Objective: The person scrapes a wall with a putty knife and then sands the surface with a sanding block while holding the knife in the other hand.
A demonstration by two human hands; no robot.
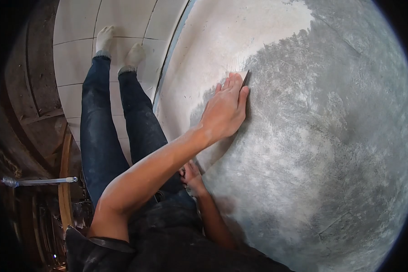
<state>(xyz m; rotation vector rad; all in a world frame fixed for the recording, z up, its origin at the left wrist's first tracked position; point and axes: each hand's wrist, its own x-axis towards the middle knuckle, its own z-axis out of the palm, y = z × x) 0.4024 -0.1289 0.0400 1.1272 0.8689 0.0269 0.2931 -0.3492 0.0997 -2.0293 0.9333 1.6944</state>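
My left hand (226,106) lies against the grey and white wall (317,149), fingers together and pointing up. Under the fingers it presses a thin sheet of sandpaper (243,74), pale on the back with a dark edge that stands off the surface beside the thumb. A cream patch (222,41) borders the grey area just above the fingertips. Lower down, close to my waist, my right hand (193,177) is closed with its fingers curled. Something small and dark shows at those fingers, too hidden to name. Pale dust marks the left arm.
My legs in dusty jeans (97,122) stand on pale floor tiles (72,59). A bluish edge strip (172,45) runs between tiles and wall. To the left are a wooden post (65,181), a pale rod (41,181) and dark clutter.
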